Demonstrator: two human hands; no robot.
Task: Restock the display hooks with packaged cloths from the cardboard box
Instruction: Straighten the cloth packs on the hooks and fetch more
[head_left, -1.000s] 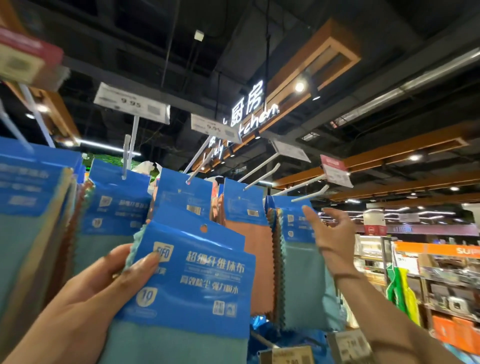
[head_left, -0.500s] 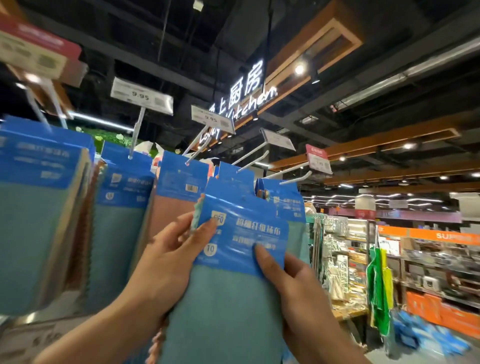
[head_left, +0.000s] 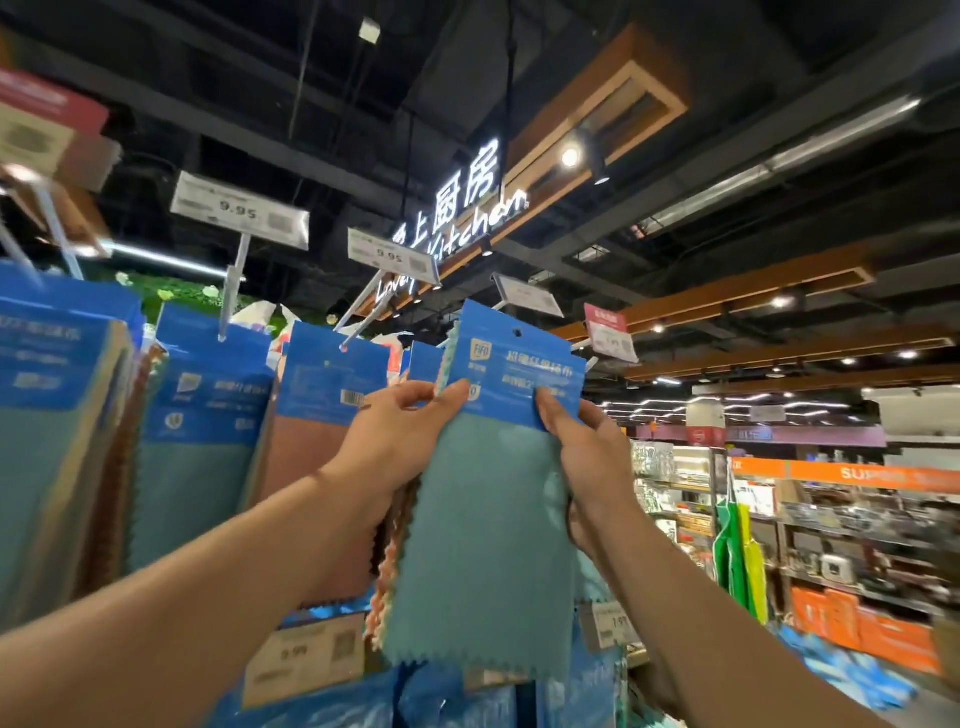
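Both hands hold one packaged cloth (head_left: 483, 525) up in front of the display: a teal cloth under a blue header card with a hang hole at its top. My left hand (head_left: 400, 431) pinches the card's left edge. My right hand (head_left: 587, 447) grips the card's right edge. The pack's hole sits just below a white display hook (head_left: 363, 312) row, apart from any hook. Other packs hang on hooks to the left: a teal one (head_left: 202, 431) and a brown one (head_left: 322, 441). The cardboard box is out of view.
Price tags reading 9.95 (head_left: 239, 210) stick out on the hook ends above. A thick stack of packs (head_left: 57, 426) hangs at far left. Lower price labels (head_left: 306, 654) sit below. Store shelves and an orange display (head_left: 857, 545) lie to the right.
My right hand left the far hook and took hold of the pack's right edge. Both hands have raised the pack higher, toward the hooks at the right of the row.
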